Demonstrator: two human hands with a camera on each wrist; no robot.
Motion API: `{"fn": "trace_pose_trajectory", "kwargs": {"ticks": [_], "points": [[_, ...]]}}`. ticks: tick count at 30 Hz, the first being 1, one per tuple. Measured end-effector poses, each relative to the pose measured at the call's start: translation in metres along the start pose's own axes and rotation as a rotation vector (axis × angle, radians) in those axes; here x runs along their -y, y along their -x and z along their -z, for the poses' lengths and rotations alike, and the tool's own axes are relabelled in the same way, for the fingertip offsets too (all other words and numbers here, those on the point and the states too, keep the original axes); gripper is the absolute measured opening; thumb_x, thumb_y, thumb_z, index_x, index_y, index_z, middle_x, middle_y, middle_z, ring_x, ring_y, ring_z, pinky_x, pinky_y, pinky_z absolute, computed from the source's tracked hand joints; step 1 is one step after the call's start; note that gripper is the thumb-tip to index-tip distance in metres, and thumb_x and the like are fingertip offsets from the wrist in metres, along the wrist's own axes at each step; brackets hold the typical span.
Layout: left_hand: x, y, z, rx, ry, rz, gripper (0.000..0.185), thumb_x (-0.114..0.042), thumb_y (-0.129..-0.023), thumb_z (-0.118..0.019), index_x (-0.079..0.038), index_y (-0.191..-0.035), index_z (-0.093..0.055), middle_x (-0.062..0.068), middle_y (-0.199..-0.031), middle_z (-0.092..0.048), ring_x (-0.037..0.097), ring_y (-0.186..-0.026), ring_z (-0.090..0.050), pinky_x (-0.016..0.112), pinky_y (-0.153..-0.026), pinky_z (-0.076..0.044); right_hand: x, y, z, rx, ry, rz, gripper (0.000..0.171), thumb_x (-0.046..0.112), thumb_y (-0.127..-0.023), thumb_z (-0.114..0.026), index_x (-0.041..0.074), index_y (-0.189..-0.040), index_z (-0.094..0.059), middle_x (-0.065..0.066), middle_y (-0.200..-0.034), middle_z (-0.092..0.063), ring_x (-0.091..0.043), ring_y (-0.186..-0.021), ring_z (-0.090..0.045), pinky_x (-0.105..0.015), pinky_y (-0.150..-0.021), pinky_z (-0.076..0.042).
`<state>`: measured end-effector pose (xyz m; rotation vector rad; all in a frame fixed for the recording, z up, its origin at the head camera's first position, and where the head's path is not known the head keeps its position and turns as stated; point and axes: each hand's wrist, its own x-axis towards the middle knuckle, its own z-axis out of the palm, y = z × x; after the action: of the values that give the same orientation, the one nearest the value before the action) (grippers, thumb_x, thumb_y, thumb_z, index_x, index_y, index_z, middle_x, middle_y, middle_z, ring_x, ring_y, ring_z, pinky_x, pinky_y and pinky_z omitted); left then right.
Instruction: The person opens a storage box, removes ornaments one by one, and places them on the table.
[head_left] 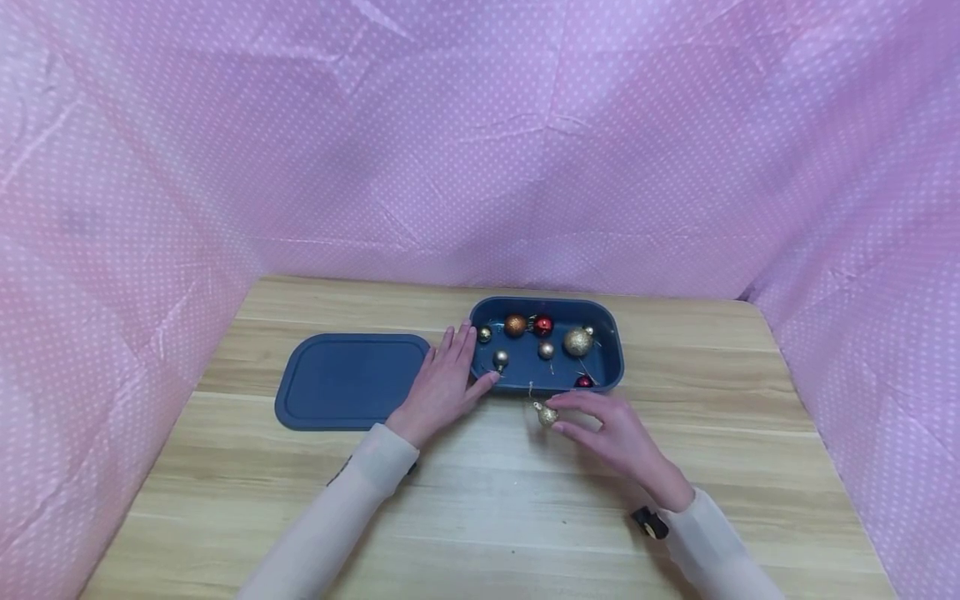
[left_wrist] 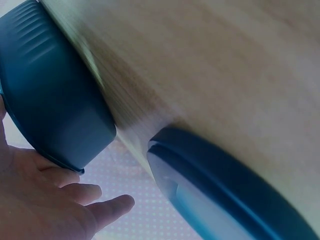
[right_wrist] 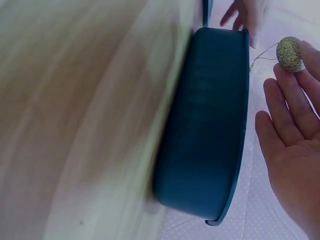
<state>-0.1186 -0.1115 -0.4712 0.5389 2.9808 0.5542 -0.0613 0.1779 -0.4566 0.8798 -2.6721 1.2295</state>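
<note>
My right hand (head_left: pixel 611 429) pinches a small gold glitter Christmas bauble (head_left: pixel 547 415) between thumb and fingertips, just in front of the near rim of a dark blue box (head_left: pixel 618 358). A thin hanging string trails from the bauble, which also shows in the right wrist view, a glittery ball (right_wrist: pixel 290 54). My left hand (head_left: pixel 442 379) rests at the box's left rim with its fingers straight. Inside the box lie several baubles: an orange one (head_left: pixel 515 325), a bright red one (head_left: pixel 543 326), a large gold glitter one (head_left: pixel 577 342), a dark red one (head_left: pixel 584 381) and smaller gold ones.
A dark blue lid (head_left: pixel 348 382) lies flat on the wooden table (head_left: pixel 480 517), left of the box and partly behind the left hand. Pink dotted cloth (head_left: pixel 480 150) hangs behind the table and along both sides.
</note>
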Motion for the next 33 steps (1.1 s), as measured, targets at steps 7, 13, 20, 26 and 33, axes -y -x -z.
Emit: {"fn": "trace_pose_trajectory", "kwargs": {"ticks": [7, 13, 20, 26, 33], "points": [[0.001, -0.001, 0.0, 0.009, -0.001, 0.013, 0.09, -0.062, -0.105, -0.045, -0.001, -0.165, -0.016, 0.013, -0.173, -0.01, 0.038, -0.158, -0.013, 0.061, -0.123, -0.021, -0.005, 0.004, -0.002, 0.039, -0.003, 0.024, 0.032, 0.01, -0.085, -0.084, 0.013, -0.117, -0.078, 0.001, -0.116, -0.077, -0.021, -0.11, -0.072, -0.045, -0.093, -0.058], [0.001, -0.002, -0.001, 0.019, -0.003, 0.014, 0.091, -0.064, -0.105, -0.042, -0.002, -0.165, -0.014, 0.012, -0.173, -0.008, 0.038, -0.158, -0.012, 0.06, -0.123, -0.02, -0.008, 0.007, -0.006, 0.102, -0.013, -0.021, 0.031, 0.014, -0.088, -0.082, 0.014, -0.119, -0.077, 0.002, -0.118, -0.076, -0.019, -0.111, -0.071, -0.044, -0.095, -0.057], [0.0, -0.002, 0.0, 0.019, -0.002, 0.009, 0.09, -0.062, -0.105, -0.043, -0.001, -0.165, -0.016, 0.012, -0.173, -0.009, 0.038, -0.158, -0.013, 0.06, -0.122, -0.021, -0.015, 0.007, -0.012, 0.154, -0.011, -0.033, 0.03, 0.014, -0.089, -0.082, 0.014, -0.119, -0.077, 0.002, -0.119, -0.076, -0.02, -0.112, -0.07, -0.044, -0.096, -0.056], [0.0, -0.002, 0.0, 0.015, 0.007, 0.016, 0.089, -0.062, -0.105, -0.044, -0.002, -0.165, -0.016, 0.012, -0.173, -0.009, 0.037, -0.158, -0.012, 0.06, -0.123, -0.02, -0.02, 0.005, -0.014, 0.202, 0.002, -0.053, 0.03, 0.016, -0.09, -0.081, 0.015, -0.12, -0.077, 0.001, -0.118, -0.076, -0.019, -0.11, -0.071, -0.042, -0.094, -0.057], [0.0, -0.003, -0.001, 0.003, 0.012, 0.016, 0.089, -0.06, -0.105, -0.048, -0.002, -0.165, -0.017, 0.012, -0.173, -0.011, 0.038, -0.158, -0.012, 0.061, -0.122, -0.02, -0.024, 0.002, -0.016, 0.237, 0.005, -0.068, 0.028, 0.02, -0.092, -0.08, 0.017, -0.12, -0.077, 0.004, -0.117, -0.076, -0.016, -0.108, -0.071, -0.039, -0.093, -0.057]]}}
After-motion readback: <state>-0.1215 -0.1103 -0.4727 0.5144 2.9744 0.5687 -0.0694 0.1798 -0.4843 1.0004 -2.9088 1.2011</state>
